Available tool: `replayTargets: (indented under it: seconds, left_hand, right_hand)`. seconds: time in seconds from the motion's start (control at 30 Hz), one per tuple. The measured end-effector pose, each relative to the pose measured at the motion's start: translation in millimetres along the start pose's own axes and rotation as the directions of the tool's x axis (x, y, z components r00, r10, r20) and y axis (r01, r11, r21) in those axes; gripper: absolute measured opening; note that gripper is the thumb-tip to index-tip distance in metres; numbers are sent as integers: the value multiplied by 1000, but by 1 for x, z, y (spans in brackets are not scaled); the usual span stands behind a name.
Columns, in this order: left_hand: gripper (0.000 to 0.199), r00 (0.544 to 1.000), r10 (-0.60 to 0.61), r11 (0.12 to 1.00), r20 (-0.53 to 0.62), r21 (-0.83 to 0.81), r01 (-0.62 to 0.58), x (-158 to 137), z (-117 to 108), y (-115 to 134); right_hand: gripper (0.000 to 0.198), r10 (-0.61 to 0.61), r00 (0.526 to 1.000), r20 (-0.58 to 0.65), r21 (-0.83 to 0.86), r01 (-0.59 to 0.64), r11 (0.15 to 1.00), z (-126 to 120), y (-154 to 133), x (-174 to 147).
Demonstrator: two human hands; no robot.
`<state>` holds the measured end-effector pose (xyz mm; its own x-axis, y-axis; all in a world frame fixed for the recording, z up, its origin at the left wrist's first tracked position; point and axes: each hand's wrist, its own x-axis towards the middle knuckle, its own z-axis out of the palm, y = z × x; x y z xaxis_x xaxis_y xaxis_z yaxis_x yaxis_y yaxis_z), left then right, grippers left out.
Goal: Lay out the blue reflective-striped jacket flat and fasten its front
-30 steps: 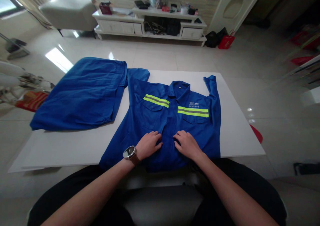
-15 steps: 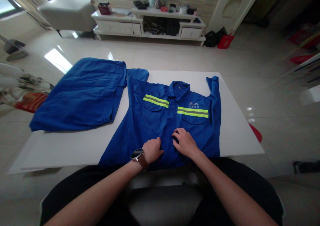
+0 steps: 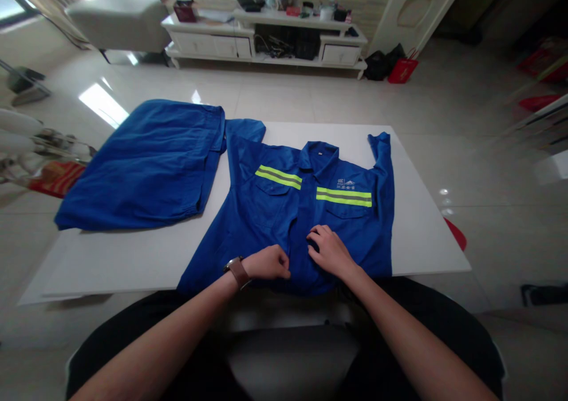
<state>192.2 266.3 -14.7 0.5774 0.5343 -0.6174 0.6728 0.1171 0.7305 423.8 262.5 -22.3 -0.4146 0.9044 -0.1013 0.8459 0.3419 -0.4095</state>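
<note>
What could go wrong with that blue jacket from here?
The jacket reaches the table's near edge, so it might slide off if tugged. The watch on the left wrist lies over the jacket and could snag it. One sleeve looks bunched, so it may crease.

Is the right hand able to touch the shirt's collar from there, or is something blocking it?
Probably yes, with a stretch forward. The right hand is at the front of the blue shirt, below the collar, and only spread cloth seems to lie between.
</note>
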Motion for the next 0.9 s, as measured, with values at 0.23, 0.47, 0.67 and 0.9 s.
replayTargets:
  seconds: [0.23,0.47,0.67,0.9]
  left_hand:
    - [48,959,-150,891,-239,-454,26,21,12,-4]
    - [9,885,34,982,-465,-150,-117,5,-5,11]
    - [55,910,61,994,-410,111,-16,-4,-18,5]
    - [74,831,197,843,-520,522,127,9,-7,0]
  right_hand:
    - [18,-13,999,-48,23,15,1000,2,1,2]
    - [17,-4,991,-134,74,14,997,1,1,5]
    - [24,19,990,-140,72,-9,997,4,5,4]
    - [48,83,996,26,9,-83,997,11,7,2]
